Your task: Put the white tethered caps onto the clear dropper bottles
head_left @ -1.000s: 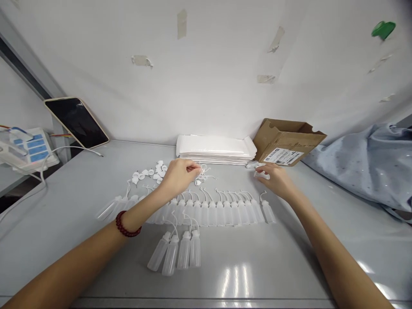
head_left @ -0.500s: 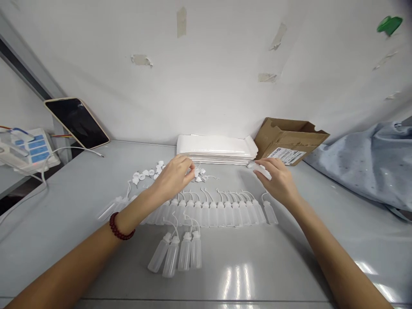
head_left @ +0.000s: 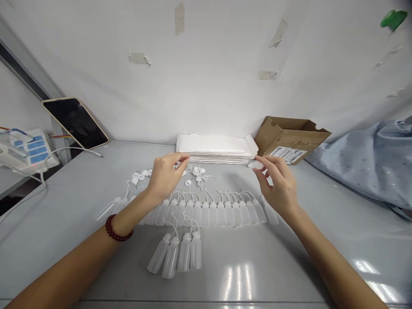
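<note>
My left hand (head_left: 167, 174) is raised over the back of the table, thumb and forefinger pinched together; what they hold, if anything, is hidden. Below and beside it lies a scatter of small white caps (head_left: 198, 171). My right hand (head_left: 277, 184) is curled near the cardboard box, with a translucent plastic bottle (head_left: 269, 180) mostly hidden behind its fingers. A whitish translucent piece (head_left: 255, 164) shows just past the fingertips. In front of both hands runs a row of small translucent bottles (head_left: 220, 213) with cords at their necks. Several similar bottles (head_left: 172, 259) lie closer to me.
A stack of white padded envelopes (head_left: 215, 146) lies against the wall. Right of it stands the open cardboard box (head_left: 296, 136), then a grey-blue cloth bag (head_left: 370, 159). At left, a phone (head_left: 77, 122) leans on the wall near a power strip (head_left: 35, 148) and a white cable (head_left: 58, 150).
My left hand has drawn slightly left and up from the caps, uncovering more of them. My right hand has turned, and the bottle that showed in its fingers is now mostly hidden.
</note>
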